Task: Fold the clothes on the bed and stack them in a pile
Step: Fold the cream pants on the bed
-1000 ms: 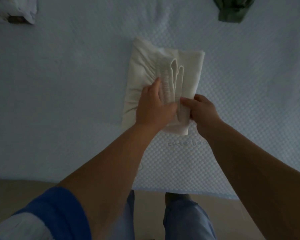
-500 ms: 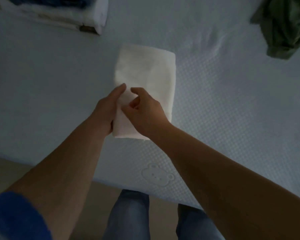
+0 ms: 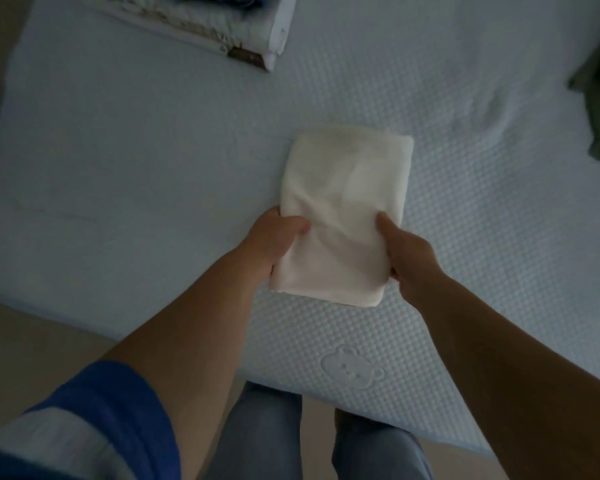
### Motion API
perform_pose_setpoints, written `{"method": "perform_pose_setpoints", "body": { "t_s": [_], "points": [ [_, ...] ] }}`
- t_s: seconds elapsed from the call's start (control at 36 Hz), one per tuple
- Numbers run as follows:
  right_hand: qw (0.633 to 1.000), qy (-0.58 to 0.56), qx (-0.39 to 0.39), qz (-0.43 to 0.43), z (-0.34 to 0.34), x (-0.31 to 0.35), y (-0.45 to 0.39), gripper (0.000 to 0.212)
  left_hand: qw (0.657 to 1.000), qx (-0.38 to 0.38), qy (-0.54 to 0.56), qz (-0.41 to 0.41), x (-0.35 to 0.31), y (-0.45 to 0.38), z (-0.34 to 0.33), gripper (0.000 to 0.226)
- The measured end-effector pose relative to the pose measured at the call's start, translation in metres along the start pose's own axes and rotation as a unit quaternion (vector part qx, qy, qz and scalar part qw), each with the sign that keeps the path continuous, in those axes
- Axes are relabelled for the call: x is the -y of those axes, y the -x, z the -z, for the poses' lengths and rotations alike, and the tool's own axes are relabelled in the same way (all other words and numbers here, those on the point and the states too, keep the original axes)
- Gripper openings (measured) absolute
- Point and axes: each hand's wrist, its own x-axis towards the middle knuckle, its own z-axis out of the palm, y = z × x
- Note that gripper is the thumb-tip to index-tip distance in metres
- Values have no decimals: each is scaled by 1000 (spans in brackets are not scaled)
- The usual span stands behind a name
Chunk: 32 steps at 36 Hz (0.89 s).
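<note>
Gripping the folded cream garment (image 3: 347, 209) at its near end on the bed (image 3: 136, 174), left hand (image 3: 274, 240) and right hand (image 3: 406, 251) pinch opposite edges; soft, light, floppy—likely best supported from both sides underneath.

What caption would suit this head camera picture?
Both hands, left hand and right hand, grip a folded cream garment on the bed.

A home bedroom: a quilted mattress (image 3: 465, 254) strewn with folded clothes (image 3: 222, 26).
</note>
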Motion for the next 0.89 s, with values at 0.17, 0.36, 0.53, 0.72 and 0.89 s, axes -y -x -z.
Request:
{"method": "perform_pose_setpoints", "body": {
  "t_s": [0.17, 0.36, 0.53, 0.72, 0.89],
  "points": [
    [978, -159, 133, -41, 9, -8, 9, 64, 994, 61, 76, 52, -6, 10, 11, 6],
    [943, -210, 255, 34, 16, 11, 44, 62, 992, 27, 119, 28, -28, 54, 23, 42],
    [932, -180, 304, 84, 13, 50, 77, 62, 984, -1, 177, -29, -61, 89, 43, 50],
    [925, -164, 305, 157, -32, 108, 97, 53, 970, 62, 187, -144, -112, 102, 99, 55],
    [906, -184, 282, 257, -109, 191, 102, 49, 958, 44, 173, -225, -184, 68, 168, 52]
  ]
}}
